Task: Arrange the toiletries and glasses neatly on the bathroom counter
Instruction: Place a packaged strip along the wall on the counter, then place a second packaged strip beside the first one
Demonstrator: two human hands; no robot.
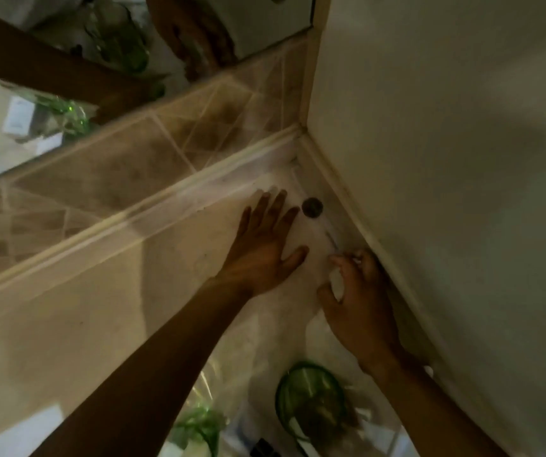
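Two hands reach into the back corner of the counter (67,324). Fingers of the left hand (261,249) are straight and spread, palm down, lying flat on a pale, blurred white item (301,239) on the counter surface; the thumb points out to the right and nothing is gripped. Fingers of the right hand (360,301) are curled, the fingertips pinching something small and white (339,285) beside the side wall (446,159); blur hides what it is. A thin pale stick-like item (331,239) runs from those fingertips toward a small dark round object (312,207) lying near the corner, just beyond the left fingertips. Nearer the camera, below the right wrist, stands a green glass (309,395), seen from above, with a second green glass piece (199,423) to its left. Behind the counter runs a tiled backsplash (153,153), and above it a mirror (50,77) reflects the arms and green glassware.
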